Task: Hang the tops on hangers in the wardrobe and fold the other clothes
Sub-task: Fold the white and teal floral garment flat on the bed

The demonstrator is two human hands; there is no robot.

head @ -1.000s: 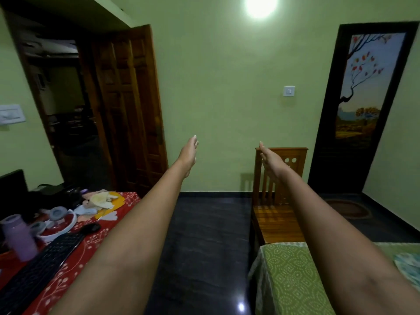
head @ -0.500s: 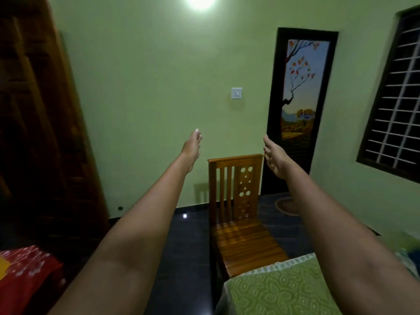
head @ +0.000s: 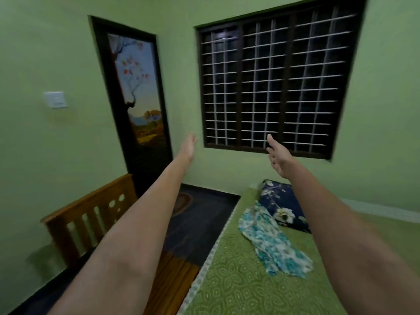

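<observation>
Both arms reach out over the bed, hands empty, a floral garment lying on the cover.

The left hand [head: 188, 147] and right hand [head: 277, 155] are held out in the air with fingers straight, holding nothing. The teal-and-white floral garment [head: 271, 243] lies crumpled near the bed's [head: 231, 283] left edge, touching a dark blue floral pillow [head: 280, 205] toward the head end. A wooden chair [head: 91, 217] stands just beside the bed's left edge. A barred window [head: 272, 78], a door with a painted tree [head: 136, 92] and what seems a wall switch [head: 55, 100] are behind; no readable writing shows.
</observation>
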